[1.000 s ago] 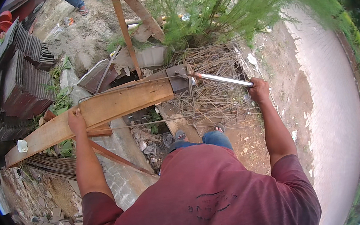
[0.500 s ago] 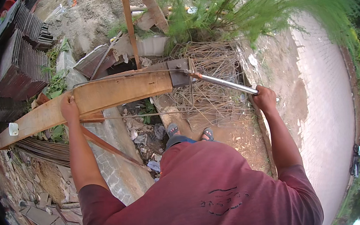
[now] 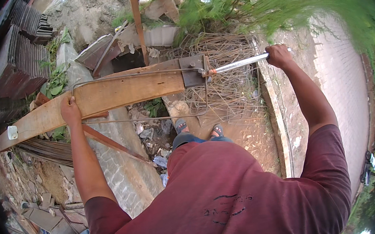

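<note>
A long wooden plank (image 3: 128,90) lies across in front of me, with a dark metal plate (image 3: 189,71) fixed at its right end. Along the plank runs a thin steel rod (image 3: 138,75), bent down beyond the plate and back leftward below the plank. My left hand (image 3: 70,111) is closed on the rod's left end, against the plank. My right hand (image 3: 278,56) grips the far end of a silver metal bar (image 3: 241,63), whose other end meets the rod at the plate. The bar points right, tilted slightly upward.
A heap of bent steel rods (image 3: 227,98) lies beyond my sandalled feet (image 3: 217,130). Stacked roof tiles (image 3: 17,63) stand at far left, above a bundle of straight rods (image 3: 44,152). A feathery green plant (image 3: 249,6) overhangs the back; a paved path (image 3: 342,79) runs at right.
My right hand has swung the silver bar away from me, from slanting down to slanting slightly up. The left hand keeps its place on the plank.
</note>
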A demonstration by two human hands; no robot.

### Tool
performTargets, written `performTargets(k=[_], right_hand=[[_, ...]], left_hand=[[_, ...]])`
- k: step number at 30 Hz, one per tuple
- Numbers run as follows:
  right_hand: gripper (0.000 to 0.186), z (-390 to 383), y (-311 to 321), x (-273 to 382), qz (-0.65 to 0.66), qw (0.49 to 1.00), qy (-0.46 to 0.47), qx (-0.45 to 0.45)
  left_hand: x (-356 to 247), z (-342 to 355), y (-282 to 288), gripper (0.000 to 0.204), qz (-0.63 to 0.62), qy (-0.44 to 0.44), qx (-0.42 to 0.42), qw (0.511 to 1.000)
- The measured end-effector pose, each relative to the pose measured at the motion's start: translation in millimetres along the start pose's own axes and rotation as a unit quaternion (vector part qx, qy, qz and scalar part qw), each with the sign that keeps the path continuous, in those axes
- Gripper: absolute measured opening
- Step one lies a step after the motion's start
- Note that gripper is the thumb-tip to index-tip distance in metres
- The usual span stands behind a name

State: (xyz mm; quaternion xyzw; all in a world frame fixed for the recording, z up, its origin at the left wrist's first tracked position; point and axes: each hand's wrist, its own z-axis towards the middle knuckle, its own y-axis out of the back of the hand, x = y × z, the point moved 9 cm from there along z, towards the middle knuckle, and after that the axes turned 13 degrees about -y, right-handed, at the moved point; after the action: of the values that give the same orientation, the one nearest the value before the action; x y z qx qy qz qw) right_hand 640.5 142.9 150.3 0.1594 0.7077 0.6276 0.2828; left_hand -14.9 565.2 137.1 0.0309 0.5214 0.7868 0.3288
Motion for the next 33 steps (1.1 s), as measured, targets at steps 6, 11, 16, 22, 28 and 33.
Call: performTargets(k=[6,11,16,22,28,33], right_hand=[[0.005,28,-33,14,0.042,0.997,0.047,0.037],[0.01,-43,-57,-18,0.188,0.979,0.006,-0.084],[0.022,-119,-40,-14,0.255,0.944,-0.192,-0.082],[0.03,-257,-139,-12,0.363,0.825,-0.432,0.025],[0.044,-446,-226,-6,0.225,0.716,-0.594,0.289],[0.041,-539,-241,7,0.177,0.698,-0.577,0.384]], left_hand=[[-13,0,8,0.013,-0.002,0.0,0.004,1.0],[-11,1,4,0.014,0.002,-0.001,0.02,1.0],[-5,1,2,0.016,0.015,-0.012,0.015,1.0],[-94,0,20,0.031,-0.03,-0.145,0.021,0.989],[-292,-138,-28,0.034,-0.115,-0.395,0.418,0.81],[-310,-105,14,0.021,-0.173,-0.365,0.342,0.848]])
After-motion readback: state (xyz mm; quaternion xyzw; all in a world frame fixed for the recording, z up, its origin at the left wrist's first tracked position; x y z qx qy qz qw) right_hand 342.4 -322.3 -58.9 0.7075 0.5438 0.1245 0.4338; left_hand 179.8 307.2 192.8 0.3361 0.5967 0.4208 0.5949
